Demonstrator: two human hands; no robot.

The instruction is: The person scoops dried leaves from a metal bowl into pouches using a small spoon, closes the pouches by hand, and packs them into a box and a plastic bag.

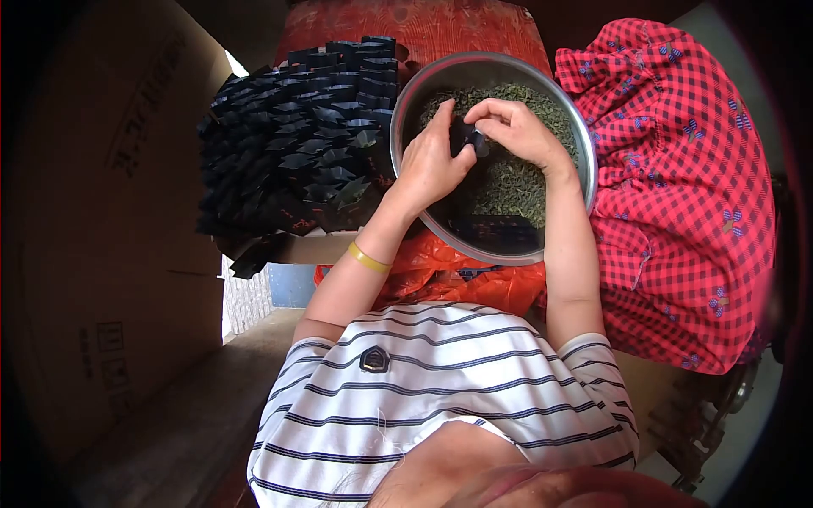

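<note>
A small black packet (459, 134) is between my two hands, above a metal bowl (402, 95) of dried green leaves (506, 188). My left hand (430, 165) is closed around the packet's left side, with the thumb and fingers on either side of it. From the right, my right hand (523, 134) is bent in a pinch at the packet's edge, near a shiny, greyish part between the thumbs. The packet's mouth and contents are mostly hidden by my fingers. Inside the bowl's near side lie dark, flat pieces (495, 229), possibly more packets.
Many overlapping black packets (296, 140) are piled left of the bowl. Behind is a red wooden surface (415, 25). Red checkered cloth (677, 186) bulges close on the right. An orange-red plastic bag (423, 275) lies below the bowl, and a large cardboard box (110, 212) stands at the left.
</note>
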